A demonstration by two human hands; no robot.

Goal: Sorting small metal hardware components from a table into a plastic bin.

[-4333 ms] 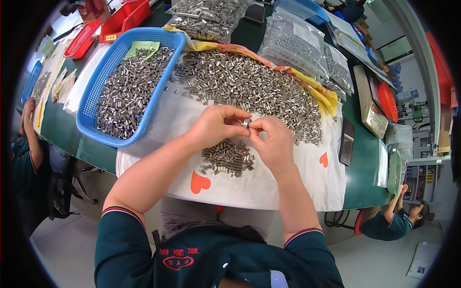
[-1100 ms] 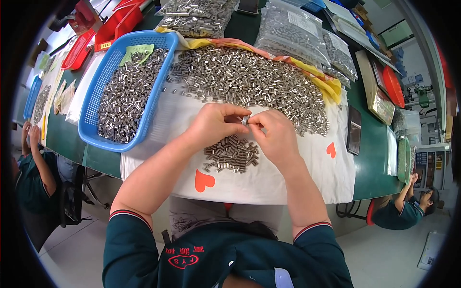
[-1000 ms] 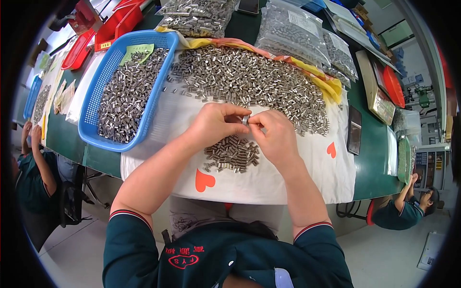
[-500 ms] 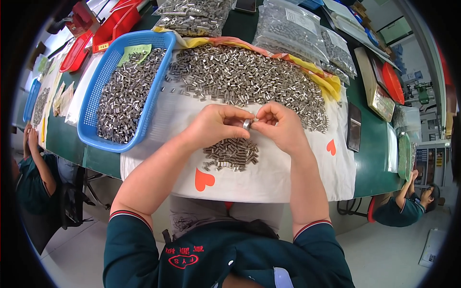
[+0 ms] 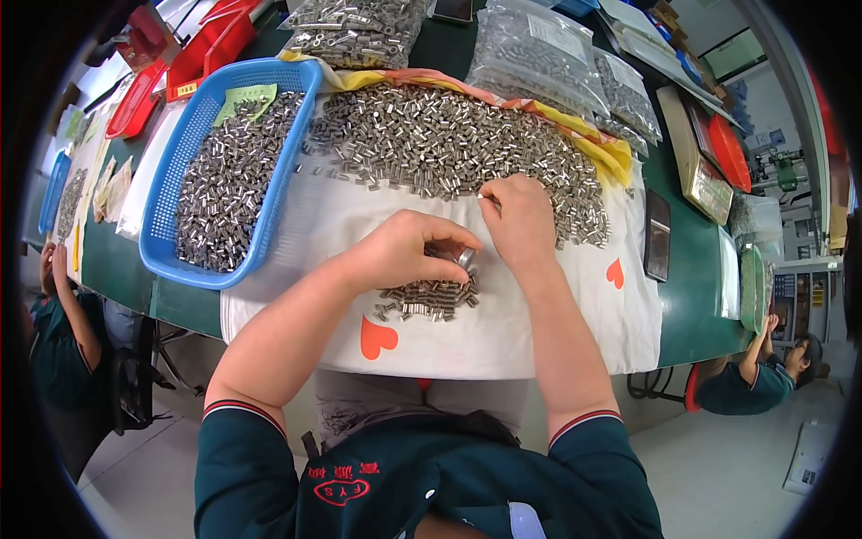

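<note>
My left hand point(image 5: 409, 251) pinches a small silver metal sleeve point(image 5: 466, 259) just above a little heap of the same sleeves point(image 5: 429, 299) on a white cloth point(image 5: 503, 314) with red hearts. My right hand point(image 5: 519, 220) has reached forward to the near edge of the big spread of sleeves point(image 5: 449, 148); its fingertips are closed on one piece there. The two hands are a few centimetres apart.
A blue basket point(image 5: 175, 260) full of sleeves stands at the left. Clear bags of parts point(image 5: 539, 63) lie at the back. A dark phone point(image 5: 658, 236) and red trays point(image 5: 727, 153) sit to the right. Other people work at the left and lower right.
The hands were together at the centre on one sleeve. Now my right hand has moved forward to the big pile; my left hand stays over the small heap with the sleeve.
</note>
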